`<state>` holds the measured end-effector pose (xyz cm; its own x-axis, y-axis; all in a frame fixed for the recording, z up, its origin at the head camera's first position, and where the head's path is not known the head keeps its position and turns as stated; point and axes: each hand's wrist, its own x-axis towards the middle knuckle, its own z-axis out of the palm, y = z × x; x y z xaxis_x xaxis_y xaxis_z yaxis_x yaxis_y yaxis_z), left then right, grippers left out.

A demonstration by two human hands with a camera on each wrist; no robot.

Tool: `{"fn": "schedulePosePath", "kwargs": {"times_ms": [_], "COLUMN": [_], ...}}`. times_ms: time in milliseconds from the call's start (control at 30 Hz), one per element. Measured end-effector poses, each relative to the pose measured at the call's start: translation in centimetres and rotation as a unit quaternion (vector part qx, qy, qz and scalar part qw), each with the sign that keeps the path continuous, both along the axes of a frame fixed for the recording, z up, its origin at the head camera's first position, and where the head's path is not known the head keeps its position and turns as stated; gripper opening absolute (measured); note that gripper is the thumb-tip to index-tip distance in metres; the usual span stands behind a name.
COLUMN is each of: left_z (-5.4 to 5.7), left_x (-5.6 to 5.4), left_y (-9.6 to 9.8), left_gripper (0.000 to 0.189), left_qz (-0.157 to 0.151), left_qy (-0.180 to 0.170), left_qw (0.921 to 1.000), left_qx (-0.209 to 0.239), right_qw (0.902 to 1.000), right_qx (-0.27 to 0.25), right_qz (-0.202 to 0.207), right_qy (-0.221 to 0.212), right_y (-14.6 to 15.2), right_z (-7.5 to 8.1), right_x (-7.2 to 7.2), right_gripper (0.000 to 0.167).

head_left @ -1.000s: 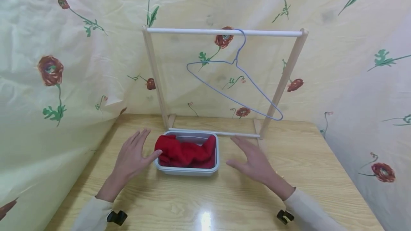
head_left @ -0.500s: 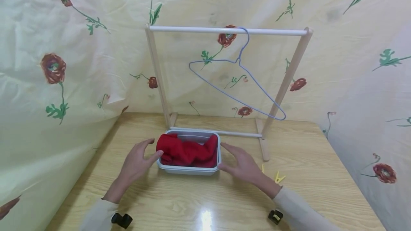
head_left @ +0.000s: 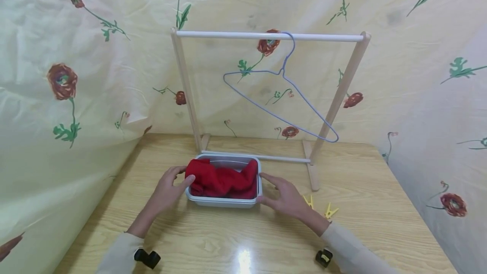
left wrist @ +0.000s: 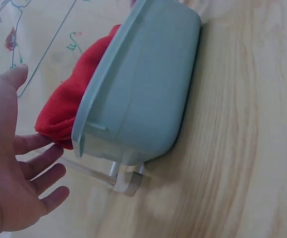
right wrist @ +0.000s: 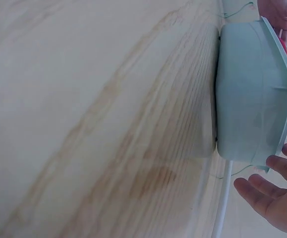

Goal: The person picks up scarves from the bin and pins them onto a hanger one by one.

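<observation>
A pale blue-grey plastic tub [head_left: 223,202] sits on the table with a bundle of red cloth [head_left: 222,181] inside; the cloth's shape is folded up and unclear. At the tub's left end is my left hand [head_left: 166,193], fingers spread. In the left wrist view its index finger meets the red cloth [left wrist: 76,94] by the rim, and the thumb stands apart. My right hand [head_left: 286,199] is at the right end, its fingertips and thumb at the rim of the tub [right wrist: 255,94]. Neither hand curls round the tub.
Behind the tub stands a wooden rack with a white top rail [head_left: 228,34]. A blue wire hanger [head_left: 284,67] hangs from it, tilted down to the right. Two yellow clothespins [head_left: 329,212] lie beyond the right wrist. Floral fabric [head_left: 95,109] surrounds the wooden table [head_left: 213,240].
Both hands have come inward to the tub's two ends, the right hand travelling farther leftward. The clothespins came into sight as the right arm shifted. Tub and cloth stay put.
</observation>
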<state>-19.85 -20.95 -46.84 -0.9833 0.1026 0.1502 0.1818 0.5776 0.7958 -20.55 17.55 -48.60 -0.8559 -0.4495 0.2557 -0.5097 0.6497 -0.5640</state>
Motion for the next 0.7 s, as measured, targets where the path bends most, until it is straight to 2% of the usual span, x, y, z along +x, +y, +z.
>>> {"fn": "schedulePosePath", "kwargs": {"times_ms": [167, 300, 467, 700], "left_z": [0.5, 0.9, 1.4, 1.8], "left_x": [-0.4, -0.8, -1.1, -1.3], "left_y": [0.4, 0.9, 1.8, 3.4], "left_gripper": [0.062, 0.063, 0.068, 0.067], "left_qz": [-0.013, -0.012, -0.005, -0.013], "left_qy": [-0.02, -0.03, -0.064, -0.097], "left_qw": [0.9994, 0.999, 0.9976, 0.9933], "left_qx": [0.026, 0.03, 0.028, 0.061], "right_qw": [0.9999, 0.9998, 0.9994, 0.9988], "right_qx": [0.0, -0.009, -0.006, -0.014], "right_qz": [0.0, 0.005, 0.005, 0.009], "right_qy": [-0.011, -0.018, -0.032, -0.046], "right_y": [-0.1, -0.1, -0.1, -0.1], "right_z": [-0.2, 0.1, 0.2, 0.2], "right_x": [-0.2, -0.1, -0.1, -0.1], "right_gripper": [0.077, 0.077, 0.078, 0.078]}}
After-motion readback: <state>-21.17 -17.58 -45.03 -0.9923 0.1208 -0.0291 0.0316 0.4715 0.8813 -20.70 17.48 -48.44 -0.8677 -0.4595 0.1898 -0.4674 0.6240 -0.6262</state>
